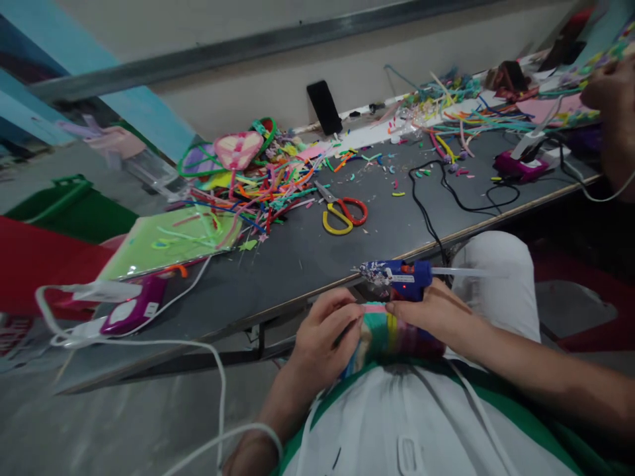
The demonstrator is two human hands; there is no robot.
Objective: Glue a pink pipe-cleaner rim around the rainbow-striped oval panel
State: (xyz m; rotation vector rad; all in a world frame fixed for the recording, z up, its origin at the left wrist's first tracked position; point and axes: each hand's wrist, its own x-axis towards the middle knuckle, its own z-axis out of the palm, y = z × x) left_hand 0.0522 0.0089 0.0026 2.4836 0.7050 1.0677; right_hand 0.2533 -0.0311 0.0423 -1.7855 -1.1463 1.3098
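My left hand [330,330] is closed at the left end of a colourful striped fuzzy piece [377,334] held over my lap, with teal, yellow and purple bands. My right hand [441,314] is closed around the handle of a blue hot glue gun [399,272]; most of that grip is hidden. Its thumb presses on the top edge of the striped piece. The gun points left, its nozzle end crusted with whitish residue, and a clear glue stick [461,272] sticks out at the back.
Scissors [344,215] with red and yellow handles lie on the grey table [297,264]. Behind are heaped pipe cleaners [278,178] and a leaning phone [325,107]. Purple power strips [136,305] with cables lie at both sides. Another person's hand [612,99] is at far right.
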